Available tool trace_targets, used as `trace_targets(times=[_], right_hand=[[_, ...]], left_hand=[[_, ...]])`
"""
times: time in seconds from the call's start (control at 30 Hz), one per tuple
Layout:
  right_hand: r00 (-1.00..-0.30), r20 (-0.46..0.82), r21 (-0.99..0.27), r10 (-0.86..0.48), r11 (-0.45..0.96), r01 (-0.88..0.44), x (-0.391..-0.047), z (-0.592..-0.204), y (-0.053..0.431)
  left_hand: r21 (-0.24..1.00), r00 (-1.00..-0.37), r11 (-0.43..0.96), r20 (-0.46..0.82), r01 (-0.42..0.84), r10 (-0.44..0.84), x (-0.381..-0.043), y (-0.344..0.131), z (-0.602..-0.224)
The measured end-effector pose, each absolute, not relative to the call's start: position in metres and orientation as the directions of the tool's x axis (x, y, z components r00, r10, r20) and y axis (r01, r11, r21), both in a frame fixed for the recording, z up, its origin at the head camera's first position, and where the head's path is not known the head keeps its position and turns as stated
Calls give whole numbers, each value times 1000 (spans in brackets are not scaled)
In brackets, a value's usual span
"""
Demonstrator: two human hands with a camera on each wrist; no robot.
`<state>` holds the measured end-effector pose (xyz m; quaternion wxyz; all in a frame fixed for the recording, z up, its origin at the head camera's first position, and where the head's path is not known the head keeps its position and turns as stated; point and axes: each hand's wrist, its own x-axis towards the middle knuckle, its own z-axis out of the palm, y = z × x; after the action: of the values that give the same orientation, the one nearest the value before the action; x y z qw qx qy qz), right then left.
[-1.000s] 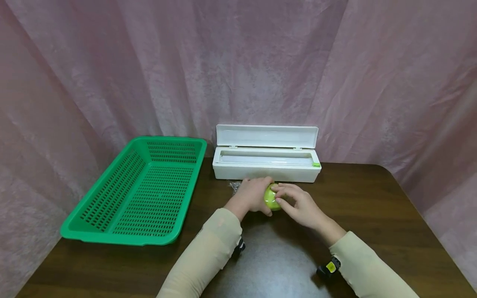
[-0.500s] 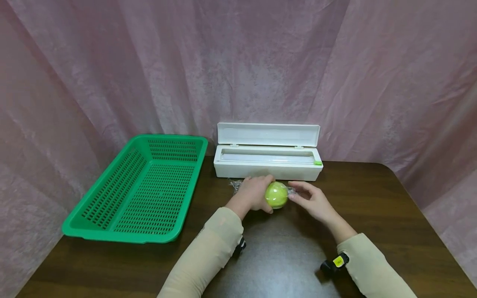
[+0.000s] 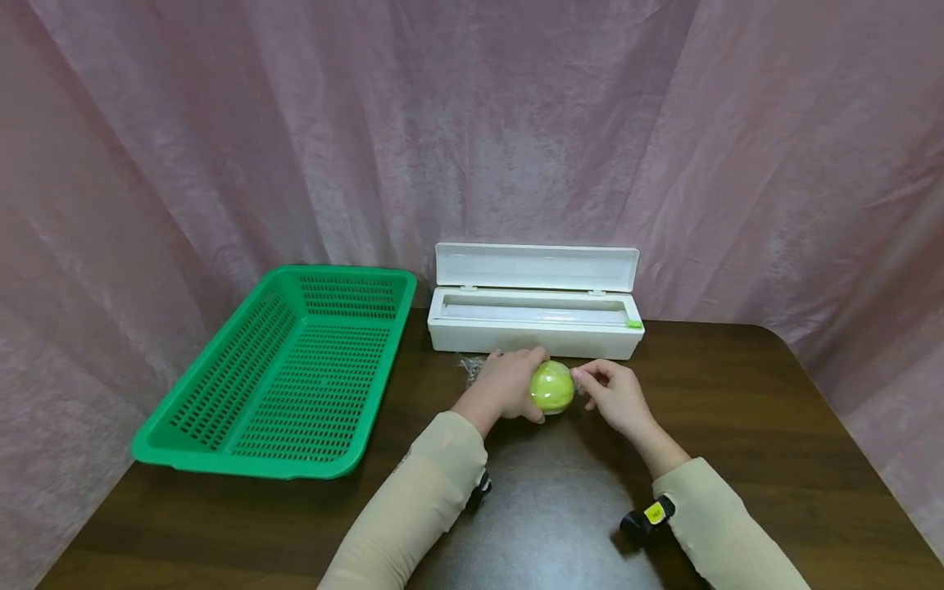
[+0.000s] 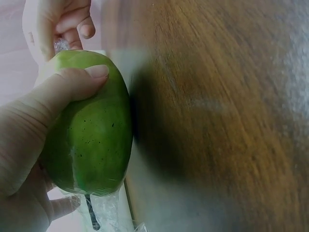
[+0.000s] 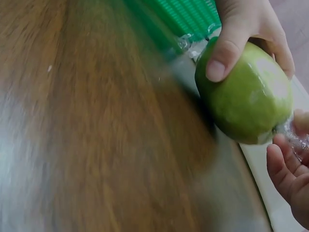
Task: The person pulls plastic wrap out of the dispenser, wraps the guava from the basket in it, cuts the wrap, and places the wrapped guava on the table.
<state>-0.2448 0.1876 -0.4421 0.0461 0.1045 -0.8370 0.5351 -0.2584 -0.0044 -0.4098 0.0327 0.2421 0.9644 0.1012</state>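
A green pear (image 3: 551, 388) wrapped in clear plastic wrap lies on its side, low over the table in front of the white box. My left hand (image 3: 509, 383) grips it from the left, and the thumb lies across its near side in the left wrist view. The dark stem (image 4: 91, 212) points away to the left inside a loose, crumpled tail of wrap (image 3: 472, 368). At the pear's right end my right hand (image 3: 615, 396) pinches the other gathered end of the plastic wrap (image 5: 292, 134) between thumb and fingers.
Behind the hands stands a white wrap dispenser box (image 3: 536, 338) with its lid up, a roll inside and a small green slider (image 3: 634, 324) at its right end. A green slotted basket (image 3: 361, 422) sits on the left of the brown table (image 3: 745, 426). Pink curtains (image 3: 546, 123) hang behind.
My right hand has moved off the pear's right face to the right and now pinches the gathered wrap end. My left hand has kept its grip on the pear.
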Motion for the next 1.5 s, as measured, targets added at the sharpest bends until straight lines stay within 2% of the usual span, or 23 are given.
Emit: trace_targets(times=[0.1, 0.3, 0.4, 0.5, 0.63, 0.77, 0.87, 0.97, 1.13, 1.5], right_hand=[[-990, 109, -920, -92, 367, -136, -245, -439, 182], [-990, -132, -977, -47, 176, 122, -245, -432, 177], [-983, -181, -972, -25, 157, 175, -246, -430, 176], [-994, -112, -962, 17, 248, 113, -243, -429, 177], [-992, 124, -900, 36, 425, -97, -233, -432, 185], [-910, 398, -714, -121, 582, -389, -224, -435, 196], [-819, 497, -535, -288, 642, -550, -221, -438, 202], [-772, 499, -434, -395, 657, -617, -223, -442, 206], [-769, 473, -413, -430, 663, -625, -229, -445, 203], [-849, 365, -401, -382, 759, -513, -238, -430, 190]], left_hand=[[213, -882, 864, -17, 457, 471, -257, -3, -409], [204, -884, 867, -18, 454, 467, -256, -2, -408], [204, -885, 868, -22, 452, 466, -256, -2, -408], [201, -887, 871, -26, 448, 462, -257, -2, -408], [213, -886, 869, -29, 446, 462, -257, -2, -409], [223, -885, 867, -31, 446, 464, -258, -2, -410], [226, -888, 868, -26, 443, 460, -259, -3, -409], [236, -889, 867, -21, 440, 457, -258, -3, -409], [252, -882, 856, -21, 451, 470, -257, -3, -410], [220, -885, 865, -23, 450, 466, -256, -4, -407]])
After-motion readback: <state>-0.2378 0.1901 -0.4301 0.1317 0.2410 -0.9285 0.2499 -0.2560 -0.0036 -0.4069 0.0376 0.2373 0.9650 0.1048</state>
